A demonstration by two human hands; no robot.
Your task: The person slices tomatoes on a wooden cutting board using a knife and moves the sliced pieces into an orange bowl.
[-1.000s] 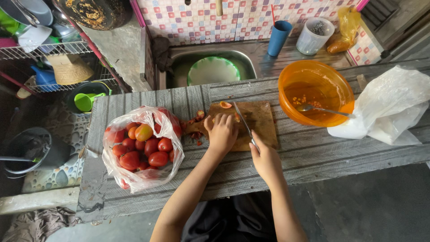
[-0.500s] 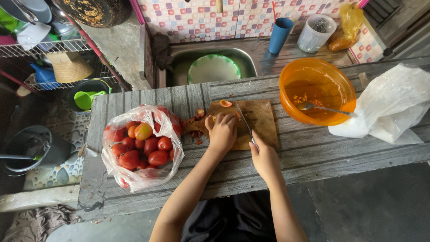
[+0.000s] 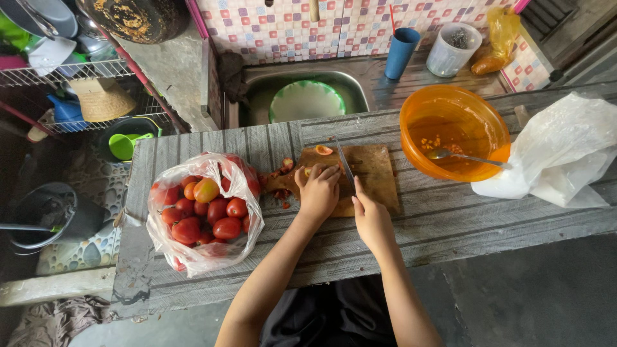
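My left hand (image 3: 318, 191) presses down on a tomato on the wooden cutting board (image 3: 376, 172); the tomato is almost wholly hidden under the fingers. My right hand (image 3: 369, 215) grips a knife (image 3: 345, 164) whose blade points away from me, right beside the left fingers. A cut tomato slice (image 3: 323, 150) lies at the board's far edge, and tomato scraps (image 3: 281, 177) sit at its left end. A clear plastic bag of red tomatoes (image 3: 205, 212) stands open to the left of the board on the grey plank table (image 3: 450, 225).
An orange bowl (image 3: 454, 132) with a spoon (image 3: 463, 156) stands right of the board, a white plastic bag (image 3: 559, 154) beyond it. Behind the table are a metal sink (image 3: 360, 87) holding a green-rimmed plate (image 3: 306, 101), a blue cup (image 3: 402, 53) and a clear tub (image 3: 453, 50).
The two hands stay on the board with only slight shifts. The knife blade sits a little closer to the left fingers.
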